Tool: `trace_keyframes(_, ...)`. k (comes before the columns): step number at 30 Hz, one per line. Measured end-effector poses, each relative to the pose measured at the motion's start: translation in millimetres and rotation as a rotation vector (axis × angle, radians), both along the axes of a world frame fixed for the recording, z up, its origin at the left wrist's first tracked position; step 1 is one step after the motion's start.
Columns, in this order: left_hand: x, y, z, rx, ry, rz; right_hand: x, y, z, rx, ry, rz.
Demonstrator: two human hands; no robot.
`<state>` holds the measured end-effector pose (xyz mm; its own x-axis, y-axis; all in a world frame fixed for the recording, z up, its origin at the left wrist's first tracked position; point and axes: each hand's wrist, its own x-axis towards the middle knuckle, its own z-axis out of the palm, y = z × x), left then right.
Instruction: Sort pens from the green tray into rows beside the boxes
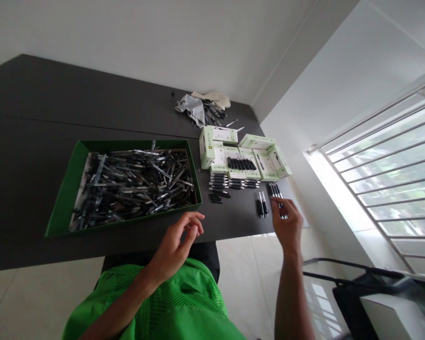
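My left hand (179,243) hovers at the table's front edge, near the right end of the green box. Its fingers are loosely bent, with thumb and fingers apart and nothing seen between them. At the right end of the table my right hand (287,219) reaches over a row of black pens (275,190), partly covering them. Its fingertips are drawn together at the pens; whatever they grip is hidden. Just left of this hand lie a few black-gripped pens (262,205) side by side. The green box (62,200) holds a heap of clear and black pen parts.
Pale green-white cartons (207,148) stand behind stacked pens (217,181), with black grips (241,164) lined up on them. Small black pieces (216,198) lie nearby. Cloth gloves (193,108) and more pens lie at the back. A barred window (393,174) is at right.
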<state>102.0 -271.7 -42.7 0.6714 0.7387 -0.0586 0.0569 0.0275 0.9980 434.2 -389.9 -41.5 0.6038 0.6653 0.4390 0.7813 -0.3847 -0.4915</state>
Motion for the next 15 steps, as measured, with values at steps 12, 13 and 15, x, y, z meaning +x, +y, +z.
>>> trace_keyframes(12, -3, -5, 2.7, 0.019, 0.059, -0.068, -79, 54, -20.5, 0.106, 0.142, 0.215)
trace_keyframes(13, -3, -5, 3.1, 0.023, 0.060, -0.071, -78, 54, -19.1, 0.119, 0.150, 0.191)
trace_keyframes(15, -2, -5, 4.1, 0.029, 0.059, -0.079, -78, 54, -15.8, 0.127, 0.180, 0.190)
